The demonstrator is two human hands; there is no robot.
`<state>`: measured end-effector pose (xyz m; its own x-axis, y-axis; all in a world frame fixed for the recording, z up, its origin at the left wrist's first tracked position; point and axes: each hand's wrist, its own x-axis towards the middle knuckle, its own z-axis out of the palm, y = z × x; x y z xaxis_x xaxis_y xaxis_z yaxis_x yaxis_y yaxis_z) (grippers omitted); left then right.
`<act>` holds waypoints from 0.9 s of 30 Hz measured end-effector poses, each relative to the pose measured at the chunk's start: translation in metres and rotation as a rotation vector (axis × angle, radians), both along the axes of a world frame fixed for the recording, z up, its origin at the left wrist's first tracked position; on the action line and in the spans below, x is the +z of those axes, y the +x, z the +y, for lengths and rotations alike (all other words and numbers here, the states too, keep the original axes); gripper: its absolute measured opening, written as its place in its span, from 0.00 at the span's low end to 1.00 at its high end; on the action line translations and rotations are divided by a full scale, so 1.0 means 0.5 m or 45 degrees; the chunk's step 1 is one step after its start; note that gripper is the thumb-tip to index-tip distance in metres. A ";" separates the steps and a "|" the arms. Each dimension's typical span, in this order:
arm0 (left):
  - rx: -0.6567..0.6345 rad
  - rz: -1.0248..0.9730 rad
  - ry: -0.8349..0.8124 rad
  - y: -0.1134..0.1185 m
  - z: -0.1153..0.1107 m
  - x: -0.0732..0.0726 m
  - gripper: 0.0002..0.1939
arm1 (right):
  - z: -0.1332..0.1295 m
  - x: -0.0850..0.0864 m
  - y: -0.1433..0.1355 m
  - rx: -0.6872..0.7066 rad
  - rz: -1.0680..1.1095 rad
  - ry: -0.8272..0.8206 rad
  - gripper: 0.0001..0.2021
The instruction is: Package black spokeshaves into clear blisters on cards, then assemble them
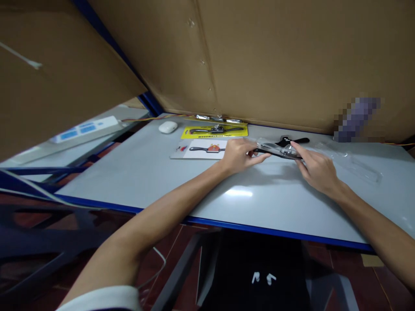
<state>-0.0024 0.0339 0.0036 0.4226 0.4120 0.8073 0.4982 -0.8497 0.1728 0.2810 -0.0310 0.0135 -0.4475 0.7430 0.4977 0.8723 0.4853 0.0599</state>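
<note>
Above the grey table (155, 172), a black tool in clear plastic packaging (275, 151) is held at both ends. My left hand (239, 154) pinches its left end, thumb stretched along the lower edge. My right hand (316, 166) grips the right end between thumb and fingers. Just behind it lies a black spokeshave-like tool (285, 141). Left of my left hand is a white card with a tool picture (202, 149); a yellow card with a dark tool (214, 131) lies beyond it.
An empty clear plastic shell (356, 164) lies on the right. A white rounded case (167, 126) is at the back left, a power strip (87, 128) farther left. Cardboard (275, 65) walls the back edge. A chair (253, 268) stands before the table.
</note>
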 end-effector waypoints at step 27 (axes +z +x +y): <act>0.787 0.556 -0.770 -0.121 0.090 0.040 0.25 | -0.008 0.090 0.031 0.135 0.577 -1.515 0.19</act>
<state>-0.0626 0.0791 0.0236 0.2048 0.9562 0.2092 0.9511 -0.2448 0.1881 0.2967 -0.0349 0.0584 -0.4971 0.8048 -0.3243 0.6548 0.1027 -0.7488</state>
